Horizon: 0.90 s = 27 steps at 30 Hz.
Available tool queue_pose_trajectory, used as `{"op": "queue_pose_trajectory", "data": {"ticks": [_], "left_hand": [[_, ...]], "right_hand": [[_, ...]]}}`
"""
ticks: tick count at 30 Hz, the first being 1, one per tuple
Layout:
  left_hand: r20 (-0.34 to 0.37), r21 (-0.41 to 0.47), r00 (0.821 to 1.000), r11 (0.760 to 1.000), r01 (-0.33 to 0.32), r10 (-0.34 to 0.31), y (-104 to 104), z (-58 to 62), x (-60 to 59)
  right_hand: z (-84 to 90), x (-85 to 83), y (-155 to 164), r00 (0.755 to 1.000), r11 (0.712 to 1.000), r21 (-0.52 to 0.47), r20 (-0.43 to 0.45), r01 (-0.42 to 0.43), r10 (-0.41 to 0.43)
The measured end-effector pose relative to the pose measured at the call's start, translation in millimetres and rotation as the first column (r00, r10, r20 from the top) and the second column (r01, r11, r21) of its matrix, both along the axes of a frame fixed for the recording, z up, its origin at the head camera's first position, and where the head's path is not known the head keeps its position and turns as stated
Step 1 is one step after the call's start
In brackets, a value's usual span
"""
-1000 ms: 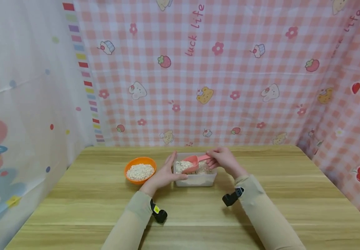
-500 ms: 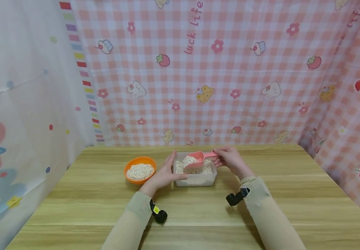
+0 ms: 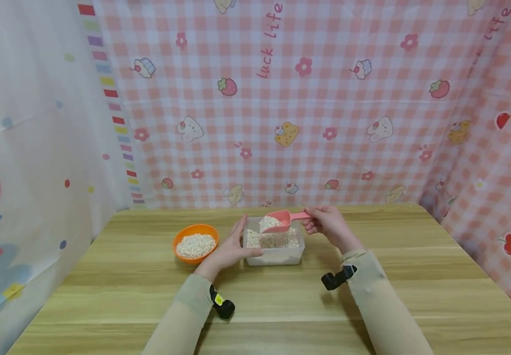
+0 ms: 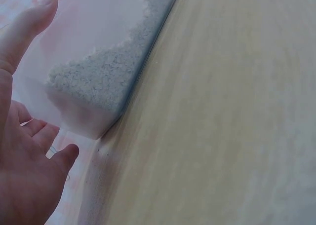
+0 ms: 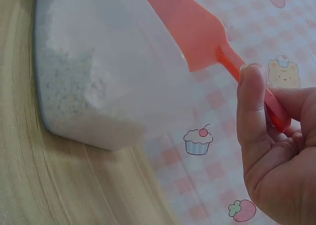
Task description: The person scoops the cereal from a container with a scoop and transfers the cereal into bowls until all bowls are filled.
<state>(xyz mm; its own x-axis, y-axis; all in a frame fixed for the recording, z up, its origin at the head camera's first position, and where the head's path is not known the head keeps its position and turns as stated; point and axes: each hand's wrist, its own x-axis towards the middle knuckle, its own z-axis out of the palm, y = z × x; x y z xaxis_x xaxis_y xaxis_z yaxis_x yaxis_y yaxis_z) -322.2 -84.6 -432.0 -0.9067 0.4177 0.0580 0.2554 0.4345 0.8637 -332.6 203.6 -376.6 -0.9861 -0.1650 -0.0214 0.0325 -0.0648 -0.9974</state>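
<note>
A clear plastic box [image 3: 274, 255] half full of oat flakes stands mid-table. My left hand [image 3: 233, 245] lies against its left side, thumb along the front wall, fingers straight; the left wrist view shows the box [image 4: 106, 72] beside my open palm [image 4: 24, 170]. My right hand [image 3: 326, 224] pinches the handle of a pink scoop [image 3: 278, 220] loaded with flakes, held just above the box's far rim. In the right wrist view the scoop [image 5: 192, 37] rises over the box [image 5: 94, 72], with my fingers [image 5: 254, 106] curled round its handle.
An orange bowl [image 3: 195, 243] of oat flakes sits just left of the box. Patterned pink checked cloth walls the back and right of the wooden table [image 3: 415, 276]; a white curtain hangs at the left.
The right hand has lifted the scoop, full of flakes, out of the box and a little higher. The left hand has stayed at the box's side.
</note>
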Motion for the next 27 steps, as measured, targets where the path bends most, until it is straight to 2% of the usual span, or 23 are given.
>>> {"op": "queue_pose_trajectory", "data": {"ticks": [9, 27], "left_hand": [[-0.004, -0.017, 1.000, 1.000, -0.002, 0.002, -0.5, 1.2, 1.1], [0.012, -0.017, 1.000, 1.000, -0.008, 0.008, 0.6, 4.5, 2.9]], "right_hand": [[3.4, 2.4, 2.5, 1.000, 1.000, -0.028, -0.003, 0.011, -0.011], [-0.1, 1.3, 3.6, 1.000, 1.000, -0.016, 0.003, 0.012, -0.012]]}}
